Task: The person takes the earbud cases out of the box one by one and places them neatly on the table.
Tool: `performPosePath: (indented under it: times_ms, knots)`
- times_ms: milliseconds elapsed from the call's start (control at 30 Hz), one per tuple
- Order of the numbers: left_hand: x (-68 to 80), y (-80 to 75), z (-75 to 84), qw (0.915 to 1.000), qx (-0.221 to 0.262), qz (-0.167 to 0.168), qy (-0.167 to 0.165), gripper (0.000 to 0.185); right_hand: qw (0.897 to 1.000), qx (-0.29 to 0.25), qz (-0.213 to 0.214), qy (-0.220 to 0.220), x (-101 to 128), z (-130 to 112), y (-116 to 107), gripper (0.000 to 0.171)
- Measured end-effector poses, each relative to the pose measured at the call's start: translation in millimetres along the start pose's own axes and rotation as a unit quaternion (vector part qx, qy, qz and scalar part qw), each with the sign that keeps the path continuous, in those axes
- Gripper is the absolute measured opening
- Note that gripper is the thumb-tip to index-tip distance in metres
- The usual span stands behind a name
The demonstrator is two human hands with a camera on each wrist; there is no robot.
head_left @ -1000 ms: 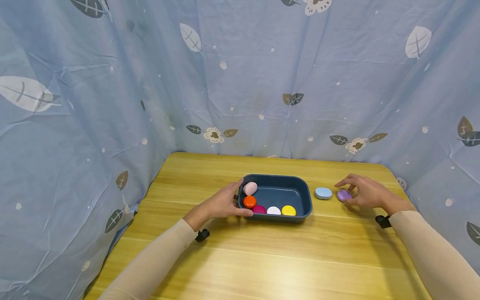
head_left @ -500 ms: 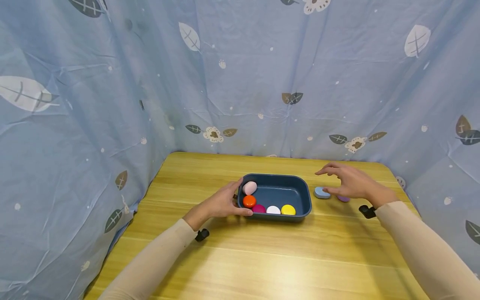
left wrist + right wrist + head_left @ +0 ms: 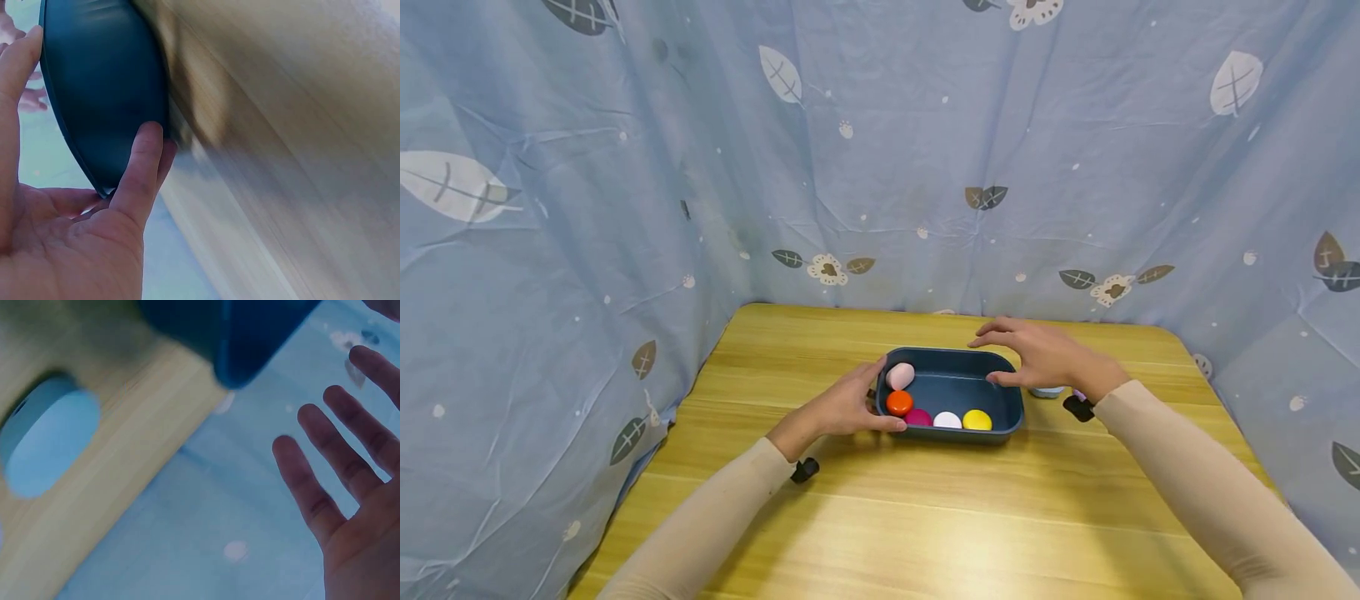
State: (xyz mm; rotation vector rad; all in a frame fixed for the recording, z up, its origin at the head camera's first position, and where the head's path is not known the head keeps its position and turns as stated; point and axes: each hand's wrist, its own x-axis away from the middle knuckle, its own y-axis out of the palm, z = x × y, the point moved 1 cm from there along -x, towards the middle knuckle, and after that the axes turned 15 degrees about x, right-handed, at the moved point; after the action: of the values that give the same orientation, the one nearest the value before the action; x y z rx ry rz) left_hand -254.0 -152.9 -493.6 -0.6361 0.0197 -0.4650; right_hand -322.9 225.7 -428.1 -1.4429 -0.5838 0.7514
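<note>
My left hand [image 3: 846, 407] grips the left end of a dark blue rectangular tray [image 3: 955, 436], thumb at the near side and fingers at the far side. Inside the tray, along its left and near walls, lie a pale pink egg-shaped piece [image 3: 900, 376], an orange round piece [image 3: 899, 404], a magenta piece [image 3: 918, 418], a white piece [image 3: 947, 421] and a yellow piece [image 3: 977, 420]. Over the tray's right end, my right hand [image 3: 1048, 354] has its fingers extended and thumb apart, holding nothing. Beneath it a light blue oval piece [image 3: 53, 440] rests on the table, partly hidden in the head view.
A sliver of a purple piece [image 3: 1078, 393] shows behind the right wrist's black camera mount [image 3: 1079, 408]. The tray stands on a yellow wooden table [image 3: 940, 508]. A blue patterned curtain [image 3: 925, 167] hangs along the table's back and sides.
My right hand has moved left from beside the purple piece, past the light blue oval piece, to the tray's right end. The left hand and the tray have kept their place.
</note>
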Motion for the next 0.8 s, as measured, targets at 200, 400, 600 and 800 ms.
performPosePath:
  times_ms: [200, 400, 600, 800]
  knots:
    - [-0.4, 0.2, -0.8, 1.0000, 0.001, -0.001, -0.001, 0.135, 0.999, -0.015, -0.025, -0.042, -27.7, -22.0, 2.7, 0.056]
    - [0.4, 0.1, 0.0, 0.9999, 0.011, 0.000, 0.002, 0.135, 0.997, -0.024, -0.041, -0.068, -50.7, -37.3, 11.4, 0.058]
    - [0.9, -0.5, -1.0, 0.9998, 0.018, -0.001, 0.003, 0.134, 0.994, -0.013, -0.051, -0.097, -72.7, -48.0, 19.4, 0.060]
    - [0.7, -1.1, -2.4, 0.9996, 0.023, -0.011, 0.010, 0.134, 0.992, -0.006, -0.060, -0.115, -89.5, -57.0, 27.7, 0.062]
